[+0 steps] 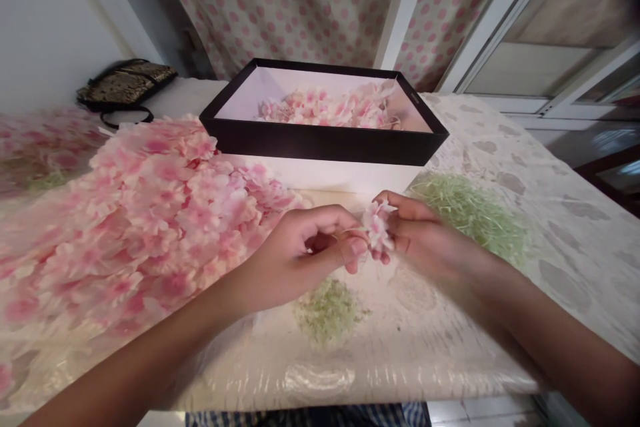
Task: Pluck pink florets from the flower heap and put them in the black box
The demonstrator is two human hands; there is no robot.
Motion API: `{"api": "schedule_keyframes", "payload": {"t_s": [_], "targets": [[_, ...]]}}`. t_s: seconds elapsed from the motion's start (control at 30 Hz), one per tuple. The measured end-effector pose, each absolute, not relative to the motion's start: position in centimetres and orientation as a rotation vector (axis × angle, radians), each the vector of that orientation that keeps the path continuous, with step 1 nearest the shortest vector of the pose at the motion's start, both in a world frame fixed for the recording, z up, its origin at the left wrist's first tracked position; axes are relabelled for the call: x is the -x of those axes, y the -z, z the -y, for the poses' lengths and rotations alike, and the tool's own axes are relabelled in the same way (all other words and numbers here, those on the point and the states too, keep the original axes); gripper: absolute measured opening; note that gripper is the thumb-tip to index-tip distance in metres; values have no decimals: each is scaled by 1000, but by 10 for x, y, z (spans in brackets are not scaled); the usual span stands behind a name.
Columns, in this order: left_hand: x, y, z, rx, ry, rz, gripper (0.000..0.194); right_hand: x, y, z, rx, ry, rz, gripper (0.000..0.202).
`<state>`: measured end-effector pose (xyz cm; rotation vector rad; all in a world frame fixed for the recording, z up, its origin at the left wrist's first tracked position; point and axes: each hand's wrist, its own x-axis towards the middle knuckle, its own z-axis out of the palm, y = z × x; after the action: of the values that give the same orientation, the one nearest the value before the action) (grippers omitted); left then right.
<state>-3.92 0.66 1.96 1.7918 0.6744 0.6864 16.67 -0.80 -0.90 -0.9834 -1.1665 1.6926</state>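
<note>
Between my two hands is a small pink artificial flower (379, 223), held above the table in front of the box. My left hand (305, 250) is closed, thumb and fingers pinching the thin stem end. Around the petals from the right, the fingers of my right hand (417, 227) are curled; its fingertips are partly hidden behind the flower. A big heap of pink artificial flowers (165, 213) lies to the left of my left hand. Under my hands sits a small clump of thin green stems (327, 310). A larger pile of green stems (473, 217) lies beyond my right forearm.
A black-rimmed white box (320, 143) with pink flowers inside stands at the back middle of the table. A patterned handbag (125, 83) rests at the back left. The plastic-covered tablecloth (575, 267) reaches the near table edge. Dotted curtains (300, 7) hang behind.
</note>
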Motion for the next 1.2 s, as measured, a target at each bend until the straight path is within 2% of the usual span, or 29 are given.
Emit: {"api": "schedule_keyframes", "payload": {"t_s": [0.2, 0.33, 0.47, 0.67, 0.87, 1.2], "targets": [[40, -21, -10, -1736, -538, -684, 19, -181, -1, 8, 1127, -1190, 1495, 12], [39, -25, -10, -1768, -494, -691, 24, -189, -14, 16, 1071, -987, 1697, 6], [40, -25, -8, -1844, -461, -677, 24, -183, -24, 28, 879, -1054, 1944, 8], [46, -26, -5, -2014, -357, -525, 28, -169, -18, 42, 799, -828, 2103, 23], [47, -32, -1, -2077, -357, -447, 24, -171, -16, 49, 755, -806, 2135, 27], [46, -26, -3, -2199, -289, -395, 25, -169, -12, 51, 782, -789, 2248, 23]]}}
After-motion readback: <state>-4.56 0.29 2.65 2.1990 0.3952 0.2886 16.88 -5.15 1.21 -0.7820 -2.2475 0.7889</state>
